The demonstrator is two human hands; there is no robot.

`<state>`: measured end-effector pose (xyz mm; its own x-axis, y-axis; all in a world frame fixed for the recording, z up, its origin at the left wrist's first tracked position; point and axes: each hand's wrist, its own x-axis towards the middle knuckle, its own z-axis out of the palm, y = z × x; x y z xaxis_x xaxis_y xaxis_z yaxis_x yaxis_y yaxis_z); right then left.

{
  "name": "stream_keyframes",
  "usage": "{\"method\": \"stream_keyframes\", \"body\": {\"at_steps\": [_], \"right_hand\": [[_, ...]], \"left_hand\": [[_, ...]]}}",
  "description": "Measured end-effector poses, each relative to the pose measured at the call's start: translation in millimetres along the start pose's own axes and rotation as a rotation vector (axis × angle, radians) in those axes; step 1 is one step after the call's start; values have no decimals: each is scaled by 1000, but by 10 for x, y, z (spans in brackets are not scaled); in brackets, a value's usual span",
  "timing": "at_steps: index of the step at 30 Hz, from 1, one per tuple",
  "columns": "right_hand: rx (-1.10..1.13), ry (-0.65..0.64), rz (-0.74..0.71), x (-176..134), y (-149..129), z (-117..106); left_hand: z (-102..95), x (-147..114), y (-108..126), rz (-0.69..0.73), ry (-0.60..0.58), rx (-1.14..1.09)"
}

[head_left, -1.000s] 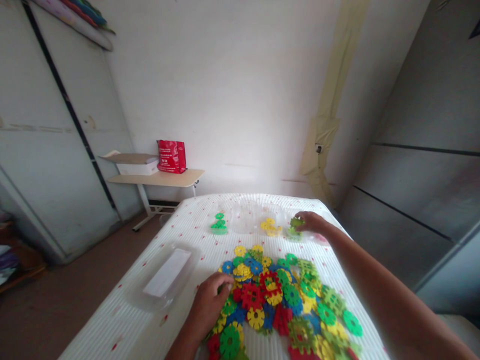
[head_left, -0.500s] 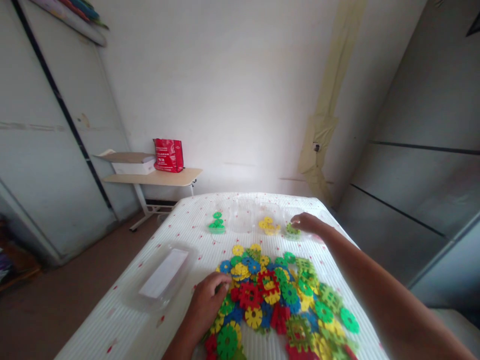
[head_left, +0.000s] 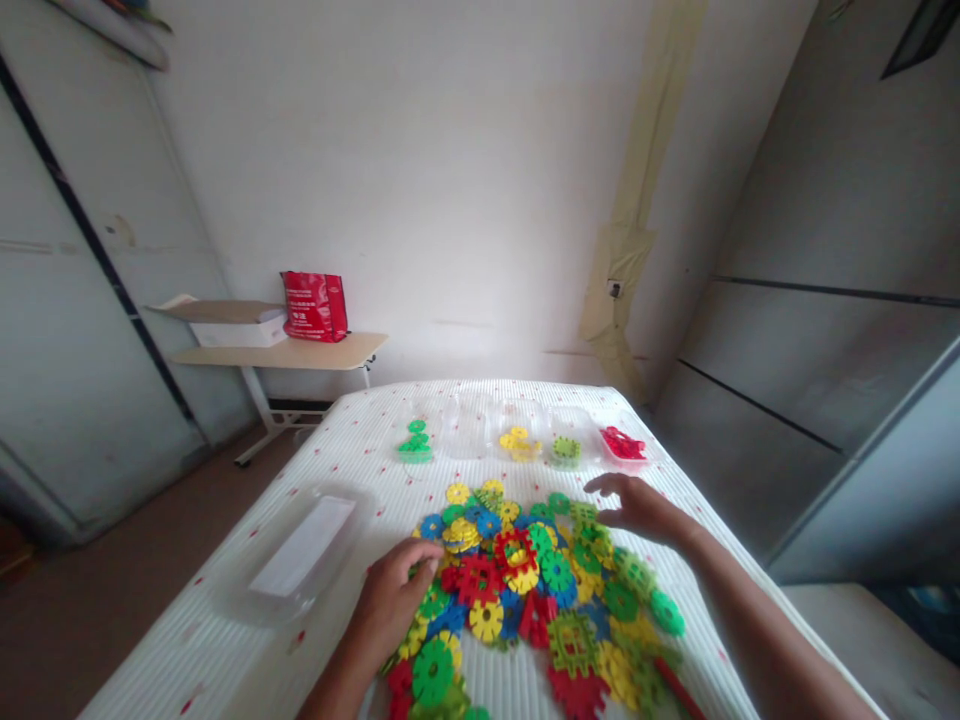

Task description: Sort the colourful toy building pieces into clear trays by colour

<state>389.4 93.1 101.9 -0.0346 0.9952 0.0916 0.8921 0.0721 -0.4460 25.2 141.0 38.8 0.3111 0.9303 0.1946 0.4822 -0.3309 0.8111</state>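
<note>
A pile of flat plastic building pieces in red, yellow, blue and green lies in front of me, some round and notched, others square. My left hand rests at the pile's left edge. Its fingers are curled, with thumb and forefinger nearly together; whatever may be between them is hidden. Over the far right of the pile, my right hand hovers open, fingers apart and nothing in it. Beyond it stand clear containers: one with green discs, one with yellow discs, one with light-green squares, one with red pieces.
A clear plastic lid or tray with a white paper strip lies on the left of the cloth-covered table. Behind, a small desk carries a red bag and a white box. Grey cabinets flank the right.
My right hand has drawn back from the light-green container to above the pile and opened. My left hand stays at the pile's edge. The view has shifted slightly to the right.
</note>
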Motion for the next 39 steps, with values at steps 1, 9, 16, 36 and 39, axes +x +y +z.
{"method": "stream_keyframes", "body": {"at_steps": [1,9,16,36,39], "right_hand": [[12,-21,0,-5,37,63],[111,15,-11,6,173,214],[-62,171,286,-81,356,116],[-48,140,245,-476,213,88],[-18,161,187,-719,131,138]], "left_hand": [[2,2,-11,-1,-1,7],[-16,0,10,0,-4,-7],[-11,-2,-2,-6,-23,5],[-13,4,-7,-17,-33,10],[-9,2,0,-21,-45,7]]}}
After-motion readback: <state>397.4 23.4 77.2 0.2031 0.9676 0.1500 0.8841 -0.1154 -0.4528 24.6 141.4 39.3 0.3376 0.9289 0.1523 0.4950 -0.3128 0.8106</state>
